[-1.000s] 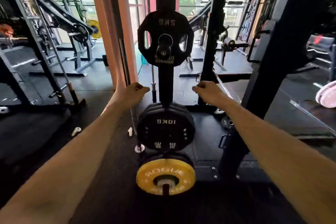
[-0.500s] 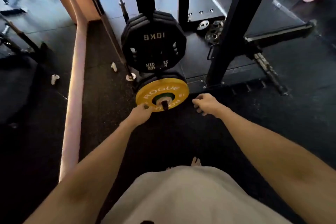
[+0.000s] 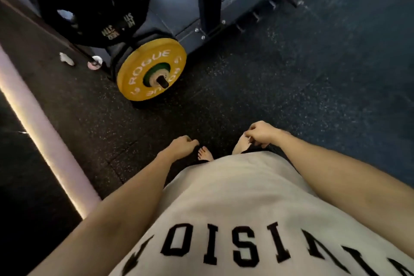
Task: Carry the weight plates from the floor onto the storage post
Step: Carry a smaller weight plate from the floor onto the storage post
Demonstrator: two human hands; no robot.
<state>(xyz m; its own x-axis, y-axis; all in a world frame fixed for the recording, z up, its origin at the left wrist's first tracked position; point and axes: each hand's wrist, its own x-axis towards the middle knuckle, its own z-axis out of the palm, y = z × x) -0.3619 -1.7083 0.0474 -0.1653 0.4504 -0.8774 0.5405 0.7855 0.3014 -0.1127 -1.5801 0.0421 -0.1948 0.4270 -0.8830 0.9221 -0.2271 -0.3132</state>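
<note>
Dim, bluish light; a glowing floor strip (image 3: 44,141) at left; soft motion blur, wide-angle bending at edges.

Yellow plate (image 3: 151,73), black speckled floor (image 3: 268,87)

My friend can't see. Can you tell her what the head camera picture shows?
A person looks down at their two empty hands, left hand and right hand, above a dark gym floor. Ahead, a yellow plate sits on a low post, below black plates.
</note>
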